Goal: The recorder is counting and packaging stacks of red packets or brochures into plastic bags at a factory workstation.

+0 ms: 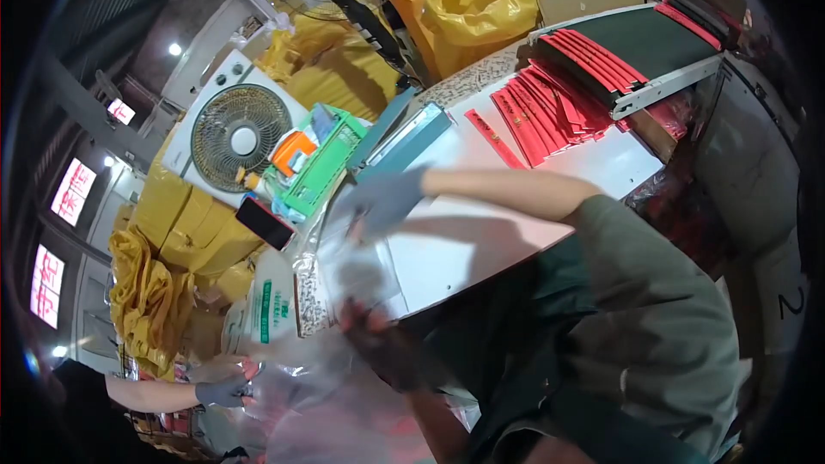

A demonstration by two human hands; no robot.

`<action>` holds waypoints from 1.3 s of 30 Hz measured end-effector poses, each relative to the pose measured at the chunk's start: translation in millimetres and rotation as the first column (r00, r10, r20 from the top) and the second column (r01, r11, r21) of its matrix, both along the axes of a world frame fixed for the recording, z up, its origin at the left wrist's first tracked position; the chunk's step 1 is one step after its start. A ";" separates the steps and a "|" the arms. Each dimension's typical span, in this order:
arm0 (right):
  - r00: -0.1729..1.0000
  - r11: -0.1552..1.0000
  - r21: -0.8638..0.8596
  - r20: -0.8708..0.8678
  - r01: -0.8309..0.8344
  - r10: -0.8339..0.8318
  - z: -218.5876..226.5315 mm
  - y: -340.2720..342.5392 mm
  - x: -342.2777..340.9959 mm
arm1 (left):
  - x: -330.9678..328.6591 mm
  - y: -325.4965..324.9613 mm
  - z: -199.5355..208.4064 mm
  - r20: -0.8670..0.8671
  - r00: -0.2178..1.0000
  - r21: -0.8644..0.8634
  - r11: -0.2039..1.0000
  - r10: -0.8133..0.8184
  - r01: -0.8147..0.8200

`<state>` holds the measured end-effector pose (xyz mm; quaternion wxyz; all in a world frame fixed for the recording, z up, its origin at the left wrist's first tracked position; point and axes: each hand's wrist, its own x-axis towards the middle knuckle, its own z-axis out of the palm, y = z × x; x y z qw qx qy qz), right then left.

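Observation:
My right hand (382, 202), in a grey glove with bare fingertips, reaches across the white table (481, 241) to its left end. Motion smears its fingers over a clear plastic bag (352, 271). Lower down, my left hand (378, 339), in a dark glove, has its fingers curled at the bag's near edge. More clear film (301, 369) spreads below and left of it. On the table's right half, beyond my right forearm, a fanned pile of red printed strips (550, 112) lies on the white surface.
Red strips line a dark conveyor belt (636, 43) at the far right. A teal metal box (412, 142), green basket (322, 167), phone (265, 223) and box fan (241, 137) stand beyond the table's left end. Another person's gloved hand (223, 391) works at lower left.

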<state>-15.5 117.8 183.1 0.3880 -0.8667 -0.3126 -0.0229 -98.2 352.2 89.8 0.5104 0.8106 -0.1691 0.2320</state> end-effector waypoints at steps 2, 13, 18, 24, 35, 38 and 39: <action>0.842 0.824 -0.175 0.113 0.540 -0.528 -33.8 -114.1 -20.0 | 7.9 -49.1 -27.1 -0.051 0.955 0.030 0.956 -0.291 0.293; -0.007 -0.208 -0.373 0.473 0.904 -0.881 -117.8 -425.0 -190.3 | 118.3 -244.2 -124.9 0.235 0.810 0.140 0.844 -0.537 0.518; 0.194 0.053 -0.284 0.495 0.957 -0.847 -158.4 -368.9 -125.6 | 133.6 -314.6 -110.4 0.057 0.847 0.176 0.840 -0.529 0.513; 0.051 0.110 -0.403 -0.154 0.909 -0.987 -226.1 -409.7 -78.5 | 165.6 -342.1 -134.4 0.185 0.860 0.394 0.838 -0.475 0.378; 0.183 0.188 -0.170 -0.046 0.967 -0.982 -208.9 -326.4 -57.8 | 137.6 -361.4 -79.8 -0.254 0.899 0.285 0.861 -0.355 0.421; 0.420 0.397 0.136 -0.285 0.908 -0.862 -217.2 -263.9 -65.6 | 101.7 -296.1 -4.0 -0.595 0.479 -0.293 0.729 -0.645 0.618; 0.564 0.484 0.290 -0.388 0.825 -0.729 -213.7 -234.5 -68.6 | 101.0 -269.7 0.6 -0.694 0.390 -0.261 0.717 -0.605 0.647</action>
